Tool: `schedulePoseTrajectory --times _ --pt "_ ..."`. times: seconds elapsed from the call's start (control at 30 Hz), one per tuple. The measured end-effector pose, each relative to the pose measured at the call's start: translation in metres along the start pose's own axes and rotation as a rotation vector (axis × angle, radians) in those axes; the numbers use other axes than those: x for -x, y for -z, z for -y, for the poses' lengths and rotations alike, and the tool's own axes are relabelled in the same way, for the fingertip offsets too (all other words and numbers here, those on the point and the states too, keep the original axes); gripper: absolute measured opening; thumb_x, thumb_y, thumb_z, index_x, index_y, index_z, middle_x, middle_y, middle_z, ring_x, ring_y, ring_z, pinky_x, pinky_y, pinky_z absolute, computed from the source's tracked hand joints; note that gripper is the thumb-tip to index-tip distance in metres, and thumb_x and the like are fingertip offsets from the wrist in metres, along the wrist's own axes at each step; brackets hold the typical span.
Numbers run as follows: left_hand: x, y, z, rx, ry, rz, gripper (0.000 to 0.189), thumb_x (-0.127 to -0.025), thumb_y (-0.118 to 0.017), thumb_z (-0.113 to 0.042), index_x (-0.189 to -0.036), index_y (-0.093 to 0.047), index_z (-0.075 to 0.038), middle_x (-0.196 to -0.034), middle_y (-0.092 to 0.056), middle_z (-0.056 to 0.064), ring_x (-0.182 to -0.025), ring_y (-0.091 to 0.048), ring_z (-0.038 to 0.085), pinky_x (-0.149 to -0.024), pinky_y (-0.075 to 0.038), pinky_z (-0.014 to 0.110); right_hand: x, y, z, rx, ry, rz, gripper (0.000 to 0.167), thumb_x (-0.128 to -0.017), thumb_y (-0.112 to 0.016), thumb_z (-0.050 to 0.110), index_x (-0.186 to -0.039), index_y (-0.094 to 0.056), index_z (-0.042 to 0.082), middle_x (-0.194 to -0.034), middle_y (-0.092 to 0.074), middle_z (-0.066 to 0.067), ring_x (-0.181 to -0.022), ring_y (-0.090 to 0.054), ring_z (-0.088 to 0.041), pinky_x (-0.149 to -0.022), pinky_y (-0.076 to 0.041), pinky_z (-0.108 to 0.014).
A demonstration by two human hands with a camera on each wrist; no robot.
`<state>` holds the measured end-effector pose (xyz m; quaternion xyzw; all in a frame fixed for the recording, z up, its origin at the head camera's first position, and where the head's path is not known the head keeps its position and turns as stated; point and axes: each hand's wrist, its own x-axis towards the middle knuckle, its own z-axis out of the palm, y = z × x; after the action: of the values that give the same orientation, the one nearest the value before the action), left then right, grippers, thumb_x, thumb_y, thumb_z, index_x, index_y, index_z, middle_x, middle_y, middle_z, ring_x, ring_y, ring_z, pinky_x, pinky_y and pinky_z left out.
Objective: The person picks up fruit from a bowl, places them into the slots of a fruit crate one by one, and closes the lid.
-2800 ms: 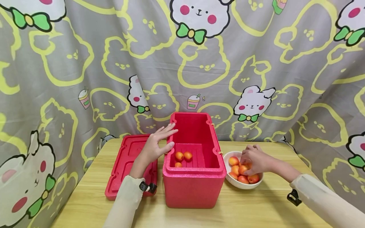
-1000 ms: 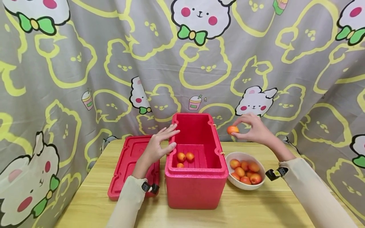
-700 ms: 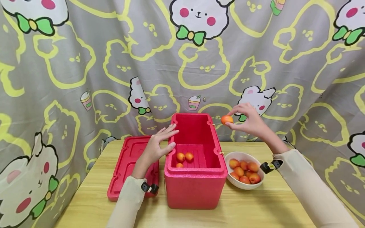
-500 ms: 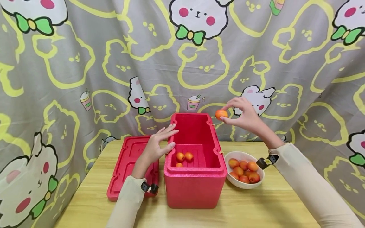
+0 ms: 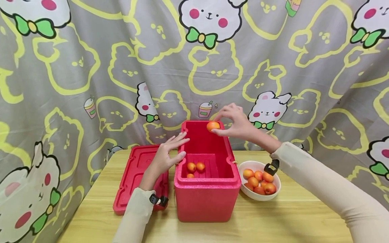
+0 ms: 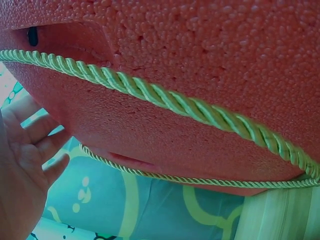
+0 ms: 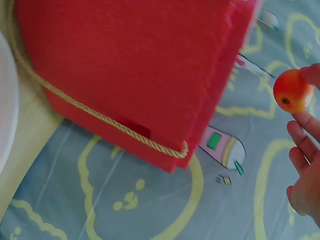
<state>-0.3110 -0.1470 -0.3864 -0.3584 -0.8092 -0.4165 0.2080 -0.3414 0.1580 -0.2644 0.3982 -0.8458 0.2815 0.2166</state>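
My right hand (image 5: 238, 125) pinches a small round orange-red fruit (image 5: 213, 127) between thumb and fingertips. It is up over the far right part of a red foam box (image 5: 207, 204), which has no lid on. A dark spot shows on the held fruit (image 7: 293, 91) in the right wrist view. My left hand (image 5: 165, 153) rests at the box's left rim, its fingers extended. Several like fruits, one of them an orange fruit (image 5: 200, 166), lie on the box floor at the near left. More fruits (image 5: 259, 182) fill a white bowl (image 5: 258, 198) right of the box.
The red lid (image 5: 124, 192) lies flat on the wooden table (image 5: 94, 209) left of the box, partly under my left forearm. A twisted yellow cord (image 7: 110, 122) runs along the box's side. A patterned curtain (image 5: 170, 67) hangs behind and at both sides.
My right hand has taken a fruit out of the bowl, lifted it, and moved it left until it is over the box. The left hand has stayed at the rim.
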Motion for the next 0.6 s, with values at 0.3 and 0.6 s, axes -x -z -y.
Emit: schedulePoseTrajectory --times 0.3,0.6 --pt "0.0 -0.001 0.0 -0.004 0.001 -0.004 0.053 -0.091 -0.067 -0.028 -0.142 -0.062 -0.015 -0.157 -0.049 0.005 -0.149 -0.042 0.023 -0.123 -0.028 0.059 -0.001 -0.028 0.013 0.039 0.111 0.101 0.03 -0.072 -0.089 0.027 -0.095 -0.075 0.013 -0.101 -0.068 -0.004 -0.107 -0.051 -0.02 -0.093 -0.033 -0.05" --pt "0.0 0.0 0.001 0.001 -0.008 0.002 0.053 -0.091 -0.066 -0.029 -0.142 -0.062 -0.012 -0.156 -0.05 0.009 -0.15 -0.041 0.021 -0.125 -0.026 0.058 0.005 -0.047 0.033 0.032 0.188 0.204 0.031 -0.072 -0.089 0.03 -0.096 -0.075 0.016 -0.101 -0.07 0.001 -0.104 -0.053 -0.015 -0.096 -0.034 -0.05"
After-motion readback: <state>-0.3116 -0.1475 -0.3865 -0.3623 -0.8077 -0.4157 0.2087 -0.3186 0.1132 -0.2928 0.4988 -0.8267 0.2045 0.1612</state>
